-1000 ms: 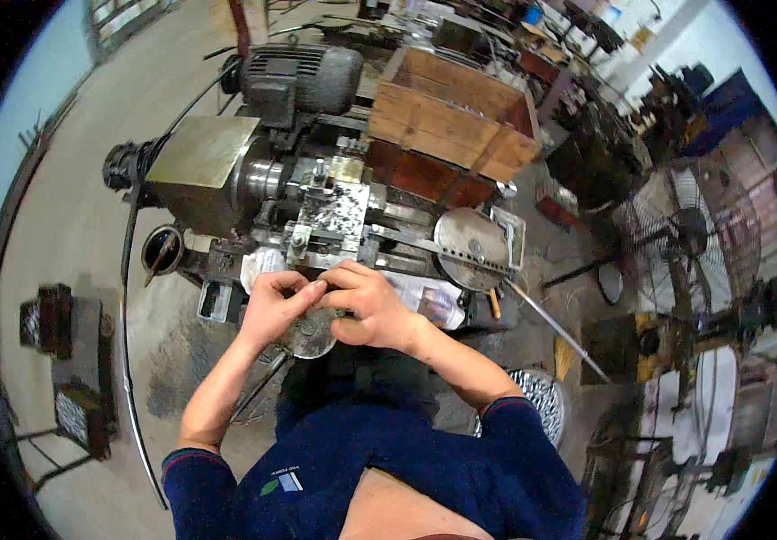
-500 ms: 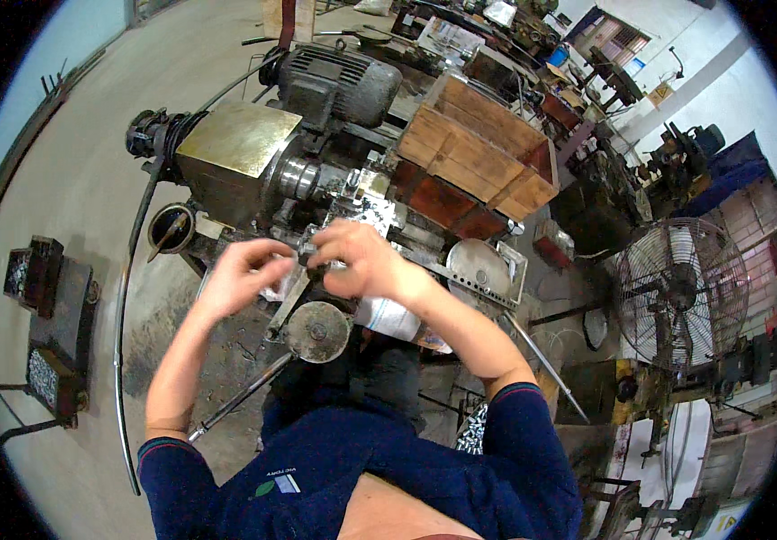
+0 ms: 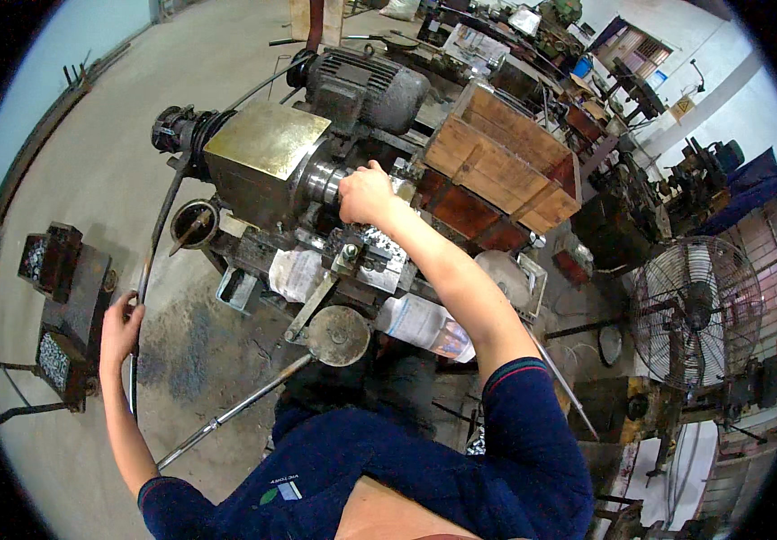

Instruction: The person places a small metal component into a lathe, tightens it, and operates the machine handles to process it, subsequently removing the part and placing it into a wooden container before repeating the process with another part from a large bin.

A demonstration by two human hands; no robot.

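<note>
My left hand (image 3: 120, 331) is out to the left with its fingers curled round a long dark lever rod (image 3: 160, 220), which runs down beside the machine. My right hand (image 3: 366, 194) reaches forward to the round metal spindle (image 3: 324, 181) of a lathe-like machine. Its fingers are closed at the spindle's front end, and whatever they hold is hidden. Below that hand is a tool post (image 3: 349, 256) with metal chips around it. Closer to me is a round handwheel disc (image 3: 338, 336).
A wooden crate (image 3: 487, 166) stands behind the machine on the right, beside a motor (image 3: 366, 85). A white cloth (image 3: 297, 274) and a printed plastic bag (image 3: 426, 326) lie near the tool post. Boxes of small metal parts (image 3: 54, 360) stand at left; a large fan (image 3: 696, 310) at right.
Both hands were together over the tool post. The left has moved out to the lever rod and taken hold of it; the right has gone forward to the spindle. The view has shifted slightly.
</note>
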